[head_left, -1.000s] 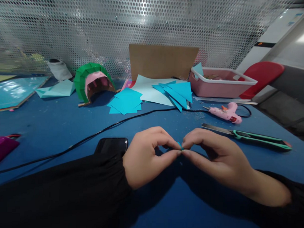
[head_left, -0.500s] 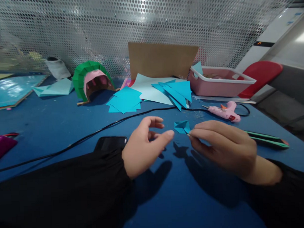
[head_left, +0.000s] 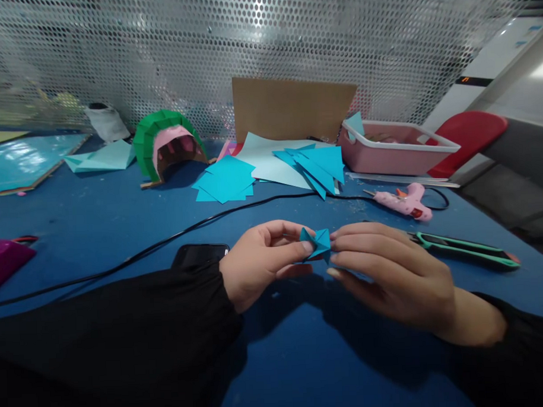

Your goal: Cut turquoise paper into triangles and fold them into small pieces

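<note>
A small piece of folded blue paper (head_left: 320,243) with pointed corners is raised just above the table. My left hand (head_left: 267,257) pinches its left side between thumb and fingers. To the right, my right hand (head_left: 394,270) is at the paper's edge, with its thumb apart from the fingers. Its fingertips are very close to the paper; whether they touch it I cannot tell. Behind my hands lie a stack of blue paper squares (head_left: 226,178) and several blue folded triangles (head_left: 319,163) on a pale sheet (head_left: 263,156).
A black cord (head_left: 166,240) crosses the blue table to a pink glue gun (head_left: 405,203). Green-and-black pliers (head_left: 469,249) lie right, a phone (head_left: 199,255) by my left wrist. Behind stand a green paper arch (head_left: 147,142), cardboard (head_left: 295,107) and a pink basket (head_left: 398,154).
My left hand has moved right and closed on the folded paper, which has turned and come slightly nearer. My right hand's pinch has opened at the paper's right side.
</note>
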### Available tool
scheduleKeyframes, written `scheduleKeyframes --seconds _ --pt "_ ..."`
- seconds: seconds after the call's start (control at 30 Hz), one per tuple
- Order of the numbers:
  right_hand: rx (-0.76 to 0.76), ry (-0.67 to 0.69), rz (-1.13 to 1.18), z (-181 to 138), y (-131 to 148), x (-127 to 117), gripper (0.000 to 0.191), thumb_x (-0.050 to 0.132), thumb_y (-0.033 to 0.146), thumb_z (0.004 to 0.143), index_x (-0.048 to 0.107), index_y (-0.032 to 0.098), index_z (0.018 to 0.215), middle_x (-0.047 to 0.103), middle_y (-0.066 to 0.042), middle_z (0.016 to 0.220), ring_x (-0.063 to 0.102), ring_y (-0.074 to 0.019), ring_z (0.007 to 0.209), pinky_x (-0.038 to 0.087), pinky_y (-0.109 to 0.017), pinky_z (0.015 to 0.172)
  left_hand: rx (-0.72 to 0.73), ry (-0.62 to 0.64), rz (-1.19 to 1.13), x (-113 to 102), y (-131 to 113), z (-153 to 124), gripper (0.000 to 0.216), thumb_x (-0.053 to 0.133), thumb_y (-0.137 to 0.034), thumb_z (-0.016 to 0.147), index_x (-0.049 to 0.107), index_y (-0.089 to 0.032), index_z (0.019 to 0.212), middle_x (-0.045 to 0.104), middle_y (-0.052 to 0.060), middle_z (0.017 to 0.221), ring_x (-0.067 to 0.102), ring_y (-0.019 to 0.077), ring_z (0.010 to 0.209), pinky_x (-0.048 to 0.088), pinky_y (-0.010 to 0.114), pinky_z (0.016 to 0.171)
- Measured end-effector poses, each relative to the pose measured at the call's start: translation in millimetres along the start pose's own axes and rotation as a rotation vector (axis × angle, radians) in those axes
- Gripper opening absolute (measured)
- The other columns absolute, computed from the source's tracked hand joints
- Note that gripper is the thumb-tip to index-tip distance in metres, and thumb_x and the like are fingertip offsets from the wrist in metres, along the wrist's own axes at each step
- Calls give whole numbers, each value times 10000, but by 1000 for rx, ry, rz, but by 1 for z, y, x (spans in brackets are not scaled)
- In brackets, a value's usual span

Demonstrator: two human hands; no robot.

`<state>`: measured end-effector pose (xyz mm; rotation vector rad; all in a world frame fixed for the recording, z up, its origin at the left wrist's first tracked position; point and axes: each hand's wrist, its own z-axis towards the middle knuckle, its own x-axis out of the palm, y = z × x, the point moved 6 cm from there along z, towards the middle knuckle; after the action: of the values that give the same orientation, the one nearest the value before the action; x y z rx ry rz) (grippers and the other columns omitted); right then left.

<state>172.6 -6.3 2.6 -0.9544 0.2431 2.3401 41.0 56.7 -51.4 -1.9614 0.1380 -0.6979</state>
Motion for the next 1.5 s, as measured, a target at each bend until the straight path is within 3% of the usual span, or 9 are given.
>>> scheduleKeyframes --seconds 0.23,0.33,0.43,0.7,0.87,1.0,1.17,1.3,1.5 --pt "207 25 89 6 4 0 153 546 105 868 636 205 941 691 -56 856 680 -156 763 574 -232 696 -14 -35 205 3 0 1 90 662 -65 769 590 -118 769 621 -25 666 582 55 621 487 196 660" --pt "212 50 88 6 5 0 155 506 118 896 651 166 927 706 -83 868 692 -158 782 570 -206 715 2 -21 256 5 -1 2 145 646 -74 789 580 -130 905 632 -31 651 576 65 610 461 198 633" --pt "135 77 21 2 7 1 170 513 94 892 661 148 955 718 -102 920 691 -174 836 562 -236 791 -4 -32 266 4 -1 2 327 640 -75 803 561 -132 1115 694 9 766 603 73 660 456 201 671" --pt "129 55 -85 -9 2 3 168 590 58 840 660 147 965 715 -107 917 686 -187 817 561 -272 793 1 146 145 16 4 1 443 495 29 849 559 -140 1254 680 66 1143 630 114 994 449 215 868" --pt "280 -16 -76 -2 0 -4 145 616 64 823 659 201 837 697 -32 813 671 -130 696 555 -216 651 118 186 309 20 -1 -2 478 465 -25 877 481 -117 1346 609 93 1281 562 192 1166 438 294 971" --pt "395 -57 -22 3 1 -11 119 635 80 809 666 194 796 681 -27 771 654 -118 661 534 -200 594 328 160 540 24 -14 -13 410 494 -64 874 570 -120 1273 646 62 1232 588 206 1145 428 306 1015" --pt "580 -181 152 -3 -6 -15 119 672 114 779 660 231 760 679 -10 747 653 -138 653 548 -225 573 510 167 598 31 -20 -27 405 455 -22 875 616 -160 1220 592 -6 1291 525 139 1233 367 197 1065" --pt "791 -246 540 -10 -18 -5 139 718 166 753 621 228 675 672 19 651 650 -135 575 548 -218 505 698 176 662 34 -24 -37 424 458 -14 871 648 -231 1182 609 -19 1267 550 152 1209 396 227 1049" --pt "1025 -9 1208 -19 -12 32 230 663 326 813 539 213 656 620 14 571 649 -166 570 548 -269 511 636 136 566 31 -25 -46 297 601 -93 821 748 -311 961 674 16 1173 623 210 1115 466 287 982"
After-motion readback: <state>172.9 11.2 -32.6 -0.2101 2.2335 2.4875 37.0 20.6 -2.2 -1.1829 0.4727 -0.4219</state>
